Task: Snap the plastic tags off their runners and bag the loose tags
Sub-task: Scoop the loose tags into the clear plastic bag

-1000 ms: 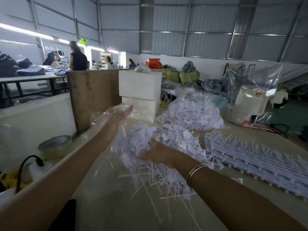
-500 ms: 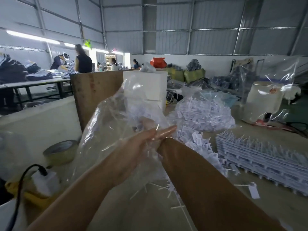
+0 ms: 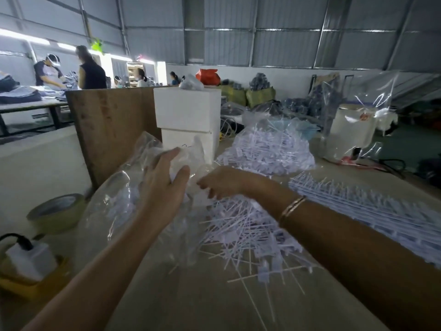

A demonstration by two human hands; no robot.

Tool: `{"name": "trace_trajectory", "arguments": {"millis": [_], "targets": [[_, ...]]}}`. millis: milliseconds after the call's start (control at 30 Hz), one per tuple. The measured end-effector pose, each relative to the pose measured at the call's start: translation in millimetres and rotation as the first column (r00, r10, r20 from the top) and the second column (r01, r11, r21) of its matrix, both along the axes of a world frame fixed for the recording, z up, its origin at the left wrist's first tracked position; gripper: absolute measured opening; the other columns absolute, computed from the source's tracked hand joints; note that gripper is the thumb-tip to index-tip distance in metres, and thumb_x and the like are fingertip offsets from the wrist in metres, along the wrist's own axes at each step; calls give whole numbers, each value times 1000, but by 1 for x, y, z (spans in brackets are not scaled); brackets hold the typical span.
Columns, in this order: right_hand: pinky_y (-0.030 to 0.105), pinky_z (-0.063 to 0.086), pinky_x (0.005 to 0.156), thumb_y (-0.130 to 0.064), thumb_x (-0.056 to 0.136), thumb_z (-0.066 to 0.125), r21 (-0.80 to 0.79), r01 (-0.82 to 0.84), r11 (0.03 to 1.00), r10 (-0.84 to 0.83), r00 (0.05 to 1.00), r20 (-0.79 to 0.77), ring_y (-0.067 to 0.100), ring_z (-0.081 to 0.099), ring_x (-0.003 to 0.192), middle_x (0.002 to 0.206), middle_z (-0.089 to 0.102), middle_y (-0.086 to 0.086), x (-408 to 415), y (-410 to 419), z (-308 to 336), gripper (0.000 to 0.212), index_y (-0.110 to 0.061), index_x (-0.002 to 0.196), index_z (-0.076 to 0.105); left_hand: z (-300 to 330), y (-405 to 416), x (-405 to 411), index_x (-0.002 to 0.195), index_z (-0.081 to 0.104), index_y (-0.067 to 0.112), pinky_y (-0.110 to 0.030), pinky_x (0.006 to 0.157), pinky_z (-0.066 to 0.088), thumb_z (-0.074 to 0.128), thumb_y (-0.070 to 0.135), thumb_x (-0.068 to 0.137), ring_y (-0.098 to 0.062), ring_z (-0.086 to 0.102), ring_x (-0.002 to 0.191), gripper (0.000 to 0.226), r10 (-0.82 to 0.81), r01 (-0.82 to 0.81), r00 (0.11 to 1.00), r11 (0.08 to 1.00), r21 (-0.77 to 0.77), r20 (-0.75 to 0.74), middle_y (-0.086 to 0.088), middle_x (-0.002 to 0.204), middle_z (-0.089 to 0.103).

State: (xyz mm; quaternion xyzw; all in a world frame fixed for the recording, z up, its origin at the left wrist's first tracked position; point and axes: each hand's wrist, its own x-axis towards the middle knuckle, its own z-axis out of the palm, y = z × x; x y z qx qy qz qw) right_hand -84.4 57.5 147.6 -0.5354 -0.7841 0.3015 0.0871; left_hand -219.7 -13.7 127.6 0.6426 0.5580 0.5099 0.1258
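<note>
Stage: the bagging part of the task is looking to be in progress, not finished.
Left hand: the left hand (image 3: 164,185) is lying with spread fingers against the clear bag (image 3: 133,187) in the middle of the frame, and it is seeming to hold the plastic open; I cannot tell if the thumb is pinching the film.
Right hand: the right hand (image 3: 220,183) is curling its fingers at the mouth of the bag, just right of the left hand; it is probably pushing or pulling tags, but what it is gripping I cannot tell.
Hands together: they are working very near each other, almost touching, at the centre of the frame.
Already done: some pale tags are showing inside the bag, and a second full bag of tags (image 3: 269,149) is sitting in the upper middle-right.
Loose tags: a pile of loose tags (image 3: 245,232) is lying on the table (image 3: 202,304) under the right forearm, lower centre, not yet bagged.
Not yet snapped: a stack of runners with tags (image 3: 372,211) is lying at the right edge of the frame, apparently untouched.
Judgement: much work is remaining, both snapping and bagging.
Other things: a roll of tape (image 3: 56,212) is resting at the left, and two white boxes (image 3: 187,120) are standing behind the bag.
</note>
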Motion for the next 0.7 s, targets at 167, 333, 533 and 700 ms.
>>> {"name": "trace_trajectory", "arguments": {"millis": [167, 333, 533, 700], "targets": [[24, 51, 52, -36, 96, 48, -43, 236, 971, -240, 959, -153, 17, 63, 58, 78, 67, 6, 130, -61, 10, 30, -11, 100, 65, 17, -24, 39, 110, 62, 13, -38, 86, 43, 50, 26, 84, -22, 54, 101, 31, -24, 234, 921, 831, 505, -388, -3, 109, 60], [29, 55, 59, -37, 91, 55, -306, 358, 882, -396, 916, -69, 26, 69, 65, 84, 71, 13, 184, -118, -32, 30, -11, 101, 67, -8, -25, 85, 72, 48, 20, -30, 66, 45, 39, 62, 88, -19, 55, 70, 46, -195, 103, 695, 980, -173, -692, -2, 77, 59], [36, 54, 59, -36, 91, 58, -620, 221, 753, -541, 743, -393, 24, 60, 56, 67, 63, 11, 165, -108, -73, 31, -5, 89, 58, -51, 28, 84, 140, 34, 10, -45, 104, 32, 29, 83, 76, -34, 39, 131, 98, -205, -221, 579, 892, -394, -789, -14, 148, 35], [33, 55, 61, -42, 83, 66, -654, 269, 707, -651, 608, -454, 28, 68, 72, 94, 68, 18, 130, -89, -88, 56, -2, 120, 52, -77, 51, 87, 144, 29, 20, -51, 109, 22, 33, 86, 69, -38, 21, 138, 99, -250, -165, 759, 819, -549, -601, -11, 152, 26]]}}
